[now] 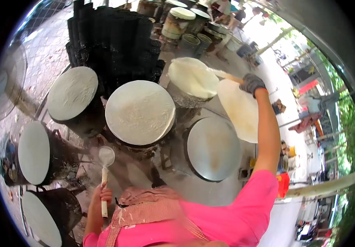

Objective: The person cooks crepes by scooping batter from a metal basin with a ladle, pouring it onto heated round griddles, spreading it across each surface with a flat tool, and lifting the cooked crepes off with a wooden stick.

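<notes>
My left hand (104, 194), low on the left, is closed around the pale handle of a ladle (107, 156) whose round bowl looks coated with whitish batter. My right hand (253, 85), in a dark glove, is stretched out at upper right and closed around a wooden stick (229, 76). The stick's far end meets a thin crepe (192, 76) on a round griddle; the crepe's surface is creased. Below the glove lies a pale, flat oval sheet (241, 113). Nearer me stands a bare grey griddle (214, 149) with a brownish stain.
White-topped griddles (140, 112) on dark drum stoves curve around me; another griddle (34, 153) stands far left. Black cylindrical briquettes (107, 41) are stacked behind them. Buckets (177, 24) stand at the back. A fan (10, 80) is at the left edge.
</notes>
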### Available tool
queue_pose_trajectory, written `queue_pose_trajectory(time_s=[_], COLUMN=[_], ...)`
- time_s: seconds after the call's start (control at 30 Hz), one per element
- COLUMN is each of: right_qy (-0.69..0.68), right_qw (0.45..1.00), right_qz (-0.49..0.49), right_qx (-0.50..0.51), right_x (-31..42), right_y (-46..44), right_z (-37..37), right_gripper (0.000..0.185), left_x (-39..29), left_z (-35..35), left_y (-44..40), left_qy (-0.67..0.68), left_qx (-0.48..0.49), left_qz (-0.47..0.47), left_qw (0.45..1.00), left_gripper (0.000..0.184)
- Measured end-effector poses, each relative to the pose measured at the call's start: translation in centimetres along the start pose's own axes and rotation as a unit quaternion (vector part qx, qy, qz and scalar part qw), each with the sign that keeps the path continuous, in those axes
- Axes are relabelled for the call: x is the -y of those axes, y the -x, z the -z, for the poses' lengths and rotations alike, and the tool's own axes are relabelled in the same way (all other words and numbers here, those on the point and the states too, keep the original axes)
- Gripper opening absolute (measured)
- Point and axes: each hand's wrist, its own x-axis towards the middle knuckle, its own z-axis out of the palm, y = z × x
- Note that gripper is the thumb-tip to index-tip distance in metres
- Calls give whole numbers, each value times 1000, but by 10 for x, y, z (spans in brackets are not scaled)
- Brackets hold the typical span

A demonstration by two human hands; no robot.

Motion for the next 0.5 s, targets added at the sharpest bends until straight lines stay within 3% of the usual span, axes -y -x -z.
queue_pose_trajectory(time_s=[0.07, 0.13, 0.17, 0.23, 0.27, 0.3, 0.33, 0.37, 0.4, 0.5], right_qy=[-10, -18, -207, -586, -507, -647, -702, -737, -781, -863], right_qw=[999, 986, 968, 793, 840, 723, 656, 612, 532, 384], right_qz=[-10, 8, -19, -85, -129, -175, -202, -250, -288, -304], right_qx=[-35, -163, -138, -140, -145, -167, -187, -140, -155, -121], right_x=[-10, -67, -80, -102, -108, -118, -110, -97, -96, -63], right_y=[-56, -136, -142, -150, -151, -165, -164, -159, -181, -204], right_z=[35, 22, 15, 6, -3, -38, -60, -81, -135, -265], right_gripper=[31, 29, 22, 11, 11, 10, 12, 16, 19, 21], left_x=[26, 39, 44, 54, 60, 66, 74, 80, 85, 100], left_z=[-6, -3, -3, -4, -7, -10, -11, -12, -15, -20], left_y=[-33, -50, -54, -61, -64, -66, -69, -71, -73, -77], left_qy=[33, 46, 46, 55, 66, 79, 94, 105, 114, 154], left_qx=[26, 35, 43, 63, 62, 62, 62, 67, 65, 80], left_qz=[-33, -77, -90, -105, -111, -116, -123, -128, -119, -106], left_qw=[999, 995, 994, 991, 990, 988, 986, 984, 984, 979], left_gripper=[42, 42, 42, 41, 40, 39, 38, 37, 38, 39])
